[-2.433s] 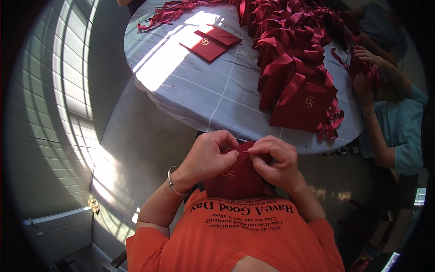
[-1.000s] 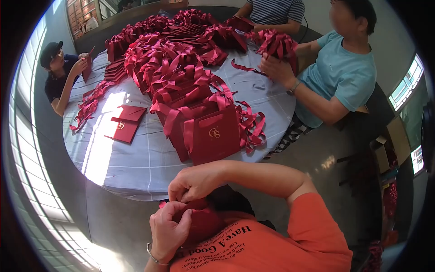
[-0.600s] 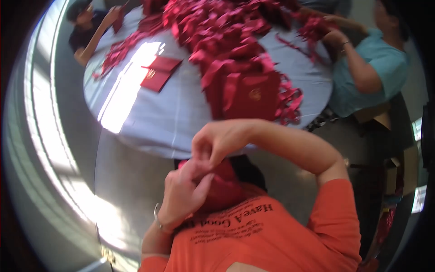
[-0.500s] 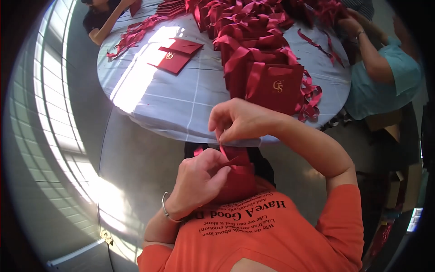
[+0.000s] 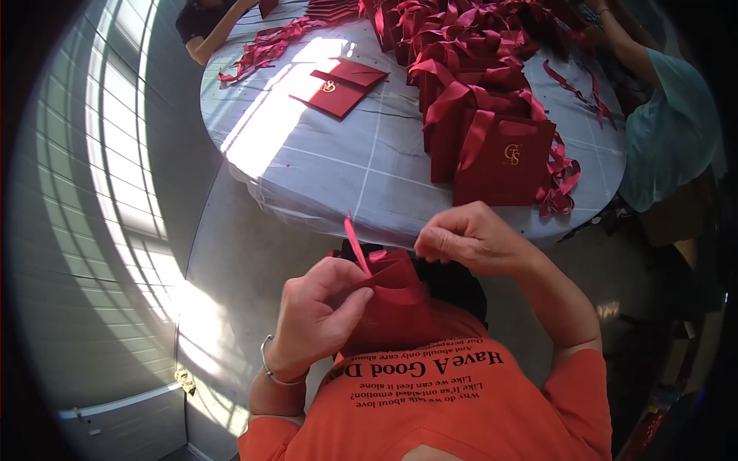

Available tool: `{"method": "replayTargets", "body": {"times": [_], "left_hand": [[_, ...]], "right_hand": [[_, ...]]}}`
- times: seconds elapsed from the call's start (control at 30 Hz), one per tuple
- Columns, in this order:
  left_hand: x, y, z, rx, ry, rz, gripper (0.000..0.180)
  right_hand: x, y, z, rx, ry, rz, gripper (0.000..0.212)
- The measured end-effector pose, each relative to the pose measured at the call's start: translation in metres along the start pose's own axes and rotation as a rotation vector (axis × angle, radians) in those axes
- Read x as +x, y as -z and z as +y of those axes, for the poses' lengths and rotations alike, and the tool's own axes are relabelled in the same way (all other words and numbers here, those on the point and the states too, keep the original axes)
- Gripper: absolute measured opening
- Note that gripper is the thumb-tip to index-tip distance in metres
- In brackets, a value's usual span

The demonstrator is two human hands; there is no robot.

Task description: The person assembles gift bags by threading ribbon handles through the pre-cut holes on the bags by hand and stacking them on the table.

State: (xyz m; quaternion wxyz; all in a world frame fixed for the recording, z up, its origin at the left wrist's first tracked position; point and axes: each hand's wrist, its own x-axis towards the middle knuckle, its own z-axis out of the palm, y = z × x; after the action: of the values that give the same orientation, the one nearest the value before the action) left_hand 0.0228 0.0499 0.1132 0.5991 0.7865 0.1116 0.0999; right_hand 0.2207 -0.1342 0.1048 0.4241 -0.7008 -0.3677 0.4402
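Two hands: both mine, working close together over my lap, just below the near edge of the round table.
Left hand: clenched on the dark red paper bag, thumb and fingers pinching its upper left edge against my chest.
Right hand: curled shut, fingertips pinched together just above the bag's top right corner; I judge it is holding a ribbon end, but what sits between the fingers is too small to tell.
Bag position: it rests against my orange shirt, mouth pointing away from me toward the table, its long axis running from my chest outward.
Ribbon: a thin red strip stands up from the bag's mouth, tilted slightly to the left, between my two hands and nearer the left thumb.
Key relation: the ribbon lies to the left of my right hand and just above my left, so the left hand is the nearer one to it.
Table load: a finished bag with a gold emblem stands upright near the table's edge, ahead of my right hand, with a heap of similar bags and ribbons behind it.
Flat pieces: two red folded cards lie in the sunlit patch, well apart from my hands.
Other people: one in a light blue top sits at my right, another arm reaches in at the far left.
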Motion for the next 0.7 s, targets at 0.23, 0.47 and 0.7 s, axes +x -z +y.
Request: {"method": "replayTargets", "body": {"times": [0.23,0.47,0.7], "left_hand": [[0.022,0.030,0.050,0.329,-0.446,0.004,0.015],[0.116,0.030,0.014,0.436,-0.473,-0.035,0.016],[0.147,0.020,-0.041,0.253,-0.161,-0.108,0.015]], "right_hand": [[0.032,-0.030,-0.013,0.784,0.086,-0.353,0.064],[0.081,0.029,-0.044,0.214,0.368,0.145,0.026],[0.083,0.026,-0.005,-0.562,0.563,0.670,0.017]]}}
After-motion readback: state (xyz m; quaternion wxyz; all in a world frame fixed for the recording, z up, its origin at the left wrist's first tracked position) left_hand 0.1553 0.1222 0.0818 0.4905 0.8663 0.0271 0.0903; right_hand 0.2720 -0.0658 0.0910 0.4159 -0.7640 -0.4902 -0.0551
